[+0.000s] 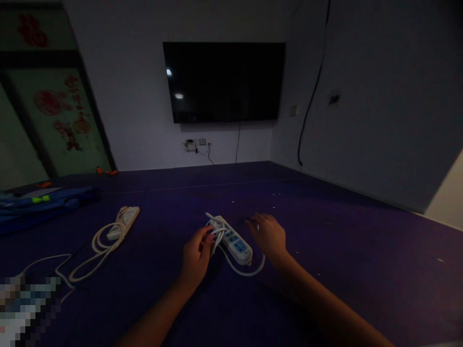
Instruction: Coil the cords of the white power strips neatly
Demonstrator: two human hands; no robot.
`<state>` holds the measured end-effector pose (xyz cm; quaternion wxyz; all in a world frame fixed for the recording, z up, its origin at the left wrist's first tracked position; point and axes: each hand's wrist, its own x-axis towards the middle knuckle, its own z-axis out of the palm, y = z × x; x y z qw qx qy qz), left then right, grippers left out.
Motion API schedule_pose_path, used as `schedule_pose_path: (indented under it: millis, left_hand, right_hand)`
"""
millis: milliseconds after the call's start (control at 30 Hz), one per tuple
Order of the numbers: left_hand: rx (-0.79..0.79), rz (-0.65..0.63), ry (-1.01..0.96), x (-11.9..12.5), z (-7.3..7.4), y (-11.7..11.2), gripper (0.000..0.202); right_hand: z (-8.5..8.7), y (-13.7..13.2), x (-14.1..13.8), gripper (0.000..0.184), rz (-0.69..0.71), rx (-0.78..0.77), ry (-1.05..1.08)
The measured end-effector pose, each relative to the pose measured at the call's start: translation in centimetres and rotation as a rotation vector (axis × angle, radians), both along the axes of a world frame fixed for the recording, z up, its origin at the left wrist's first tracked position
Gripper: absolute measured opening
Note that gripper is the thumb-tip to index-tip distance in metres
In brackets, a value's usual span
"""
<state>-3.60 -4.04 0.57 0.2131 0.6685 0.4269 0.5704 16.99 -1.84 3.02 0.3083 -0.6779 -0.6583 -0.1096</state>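
As hands (195, 254) (269, 236) flank power strip (237, 244), cord (220, 231) looped

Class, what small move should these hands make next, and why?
Probably the right hand should draw the slack cord in toward the blue-socket strip: the left hand pinches bunched loops at the strip's far end, while the slack bends out toward the right hand. Whether the right hand already holds cord is unclear.
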Motion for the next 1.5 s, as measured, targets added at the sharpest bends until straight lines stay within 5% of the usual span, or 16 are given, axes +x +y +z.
schedule_pose_path:
  millis: [133, 367, 600, 767, 1033, 1233, 1500]
  left_hand:
    - [0.041, 0.001, 0.052, 0.4, 0.2, -0.6, 0.027]
    - [0.022, 0.005, 0.038, 0.7, 0.7, -1.1, 0.025]
    - [0.083, 0.415, -0.158, -2.5, 1.9, 1.6, 0.032]
    - [-0.027, 0.649, -0.39, -5.8, 1.3, 4.4, 0.028]
    - [-0.252, 0.442, -0.572, -6.4, -0.1, 5.9, 0.027]
    - [-0.316, 0.272, -0.598, -5.2, 0.6, 5.4, 0.049]
    - [-0.44, 0.104, -0.549, -4.7, 0.6, 5.3, 0.074]
  right_hand:
    - [-0.3, -1.6, -2.8, 0.049, 0.295, -0.02, 0.093]
    - [-2.8, -2.1, -5.3, 0.025, 0.606, -0.181, 0.493]
    - [-1.6, -2.7, -4.6, 0.008, 0.748, -0.123, 0.258]
    - [-1.4, -3.0, -4.1, 0.01, 0.785, -0.017, 0.158]
    - [-1.5, -3.1, -3.3, 0.013, 0.917, 0.135, 0.042]
    - [-1.5, -3.4, -3.9, 0.013, 1.034, -0.032, -0.245]
    - [-0.4, -2.5, -3.0, 0.034, 0.982, -0.179, -0.37]
